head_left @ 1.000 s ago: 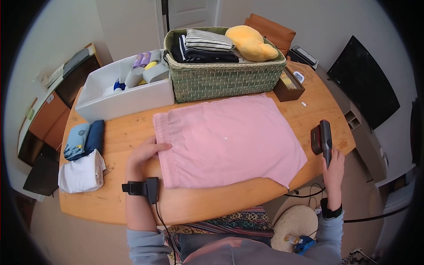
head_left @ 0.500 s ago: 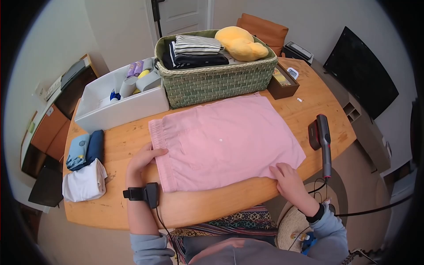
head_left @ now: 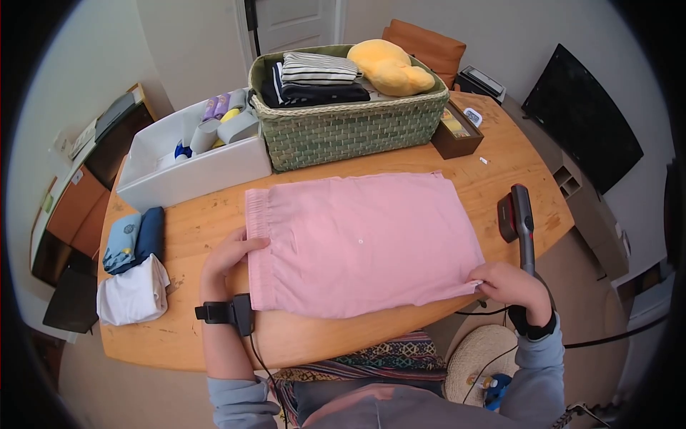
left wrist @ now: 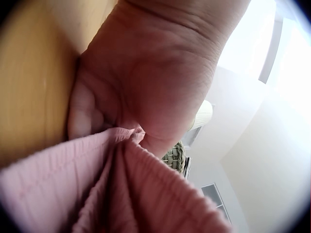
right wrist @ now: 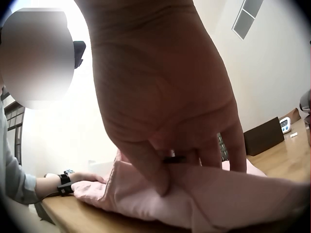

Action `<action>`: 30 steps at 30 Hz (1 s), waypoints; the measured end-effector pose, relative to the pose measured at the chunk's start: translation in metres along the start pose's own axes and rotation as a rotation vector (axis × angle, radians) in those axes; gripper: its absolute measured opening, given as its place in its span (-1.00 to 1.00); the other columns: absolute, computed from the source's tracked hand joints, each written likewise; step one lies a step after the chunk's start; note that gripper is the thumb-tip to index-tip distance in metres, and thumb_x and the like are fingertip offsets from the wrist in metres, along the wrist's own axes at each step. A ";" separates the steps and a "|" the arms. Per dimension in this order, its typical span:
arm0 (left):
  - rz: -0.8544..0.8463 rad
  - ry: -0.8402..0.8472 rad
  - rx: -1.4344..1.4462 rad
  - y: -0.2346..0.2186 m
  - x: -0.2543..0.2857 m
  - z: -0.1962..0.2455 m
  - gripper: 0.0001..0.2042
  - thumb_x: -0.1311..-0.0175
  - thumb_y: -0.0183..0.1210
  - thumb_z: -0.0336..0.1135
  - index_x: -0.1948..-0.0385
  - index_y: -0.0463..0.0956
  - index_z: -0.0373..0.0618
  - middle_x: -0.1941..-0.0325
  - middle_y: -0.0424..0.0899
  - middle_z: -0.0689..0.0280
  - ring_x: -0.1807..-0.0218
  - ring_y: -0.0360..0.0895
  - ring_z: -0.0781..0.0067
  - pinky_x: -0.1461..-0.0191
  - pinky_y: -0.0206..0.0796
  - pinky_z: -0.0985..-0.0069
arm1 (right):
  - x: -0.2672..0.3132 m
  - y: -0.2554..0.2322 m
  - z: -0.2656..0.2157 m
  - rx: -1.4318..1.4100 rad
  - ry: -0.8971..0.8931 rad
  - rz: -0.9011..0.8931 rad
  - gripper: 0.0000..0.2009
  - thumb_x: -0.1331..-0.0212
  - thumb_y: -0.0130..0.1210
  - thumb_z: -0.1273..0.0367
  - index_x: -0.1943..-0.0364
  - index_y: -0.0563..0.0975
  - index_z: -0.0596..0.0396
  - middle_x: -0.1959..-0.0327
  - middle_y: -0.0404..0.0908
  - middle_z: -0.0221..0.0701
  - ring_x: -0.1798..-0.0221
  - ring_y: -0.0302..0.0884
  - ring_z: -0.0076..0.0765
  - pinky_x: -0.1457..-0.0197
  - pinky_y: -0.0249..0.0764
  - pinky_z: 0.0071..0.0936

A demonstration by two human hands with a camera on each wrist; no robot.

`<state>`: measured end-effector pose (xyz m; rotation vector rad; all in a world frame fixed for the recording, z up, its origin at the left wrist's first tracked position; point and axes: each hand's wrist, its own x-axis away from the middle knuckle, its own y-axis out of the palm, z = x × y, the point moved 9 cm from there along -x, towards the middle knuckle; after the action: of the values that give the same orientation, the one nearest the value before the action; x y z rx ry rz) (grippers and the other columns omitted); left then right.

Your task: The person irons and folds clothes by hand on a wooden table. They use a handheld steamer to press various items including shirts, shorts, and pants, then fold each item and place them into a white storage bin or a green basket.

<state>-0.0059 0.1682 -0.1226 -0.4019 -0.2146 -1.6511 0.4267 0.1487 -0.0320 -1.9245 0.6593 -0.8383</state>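
Note:
Pink shorts [head_left: 364,243] with a gathered elastic waistband lie folded and nearly flat on the wooden table [head_left: 286,339]. At the left end, my left hand [head_left: 234,252] grips the waistband [left wrist: 160,179], thumb on top and fingers beneath, and the left wrist view shows the two layers bunched there. My right hand [head_left: 511,283] pinches the near right corner of the shorts; its thumb presses the pink cloth [right wrist: 146,199] in the right wrist view. Just beyond that hand rests a dark handheld garment steamer [head_left: 516,214] with a red edge.
Folded clothes [head_left: 136,261] sit at the table's left. Along the back stand a white bin [head_left: 207,179], a green woven basket [head_left: 350,132] with clothes and a yellow plush, and a small brown box [head_left: 457,145]. A black cord [head_left: 614,334] runs off to the right.
My right hand has let go of the steamer, moved left to the shorts and taken their near right corner. The shorts' far edge has come nearer and looks straighter. My left hand keeps its grip.

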 end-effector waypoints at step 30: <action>0.024 0.002 -0.033 -0.001 0.000 0.000 -0.51 -0.13 0.19 -0.17 -0.07 0.41 -0.23 0.07 0.56 0.37 0.12 0.44 0.62 0.04 0.28 0.61 | -0.036 -0.031 0.060 0.551 0.327 0.734 -0.73 0.14 0.20 0.35 0.30 0.43 0.05 0.33 0.42 -0.24 0.15 0.39 -0.09 0.10 0.33 -0.19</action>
<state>-0.0064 0.1684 -0.1225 -0.4260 -0.1806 -1.6329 0.4541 0.2200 -0.0361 -0.9439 1.1036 -0.7466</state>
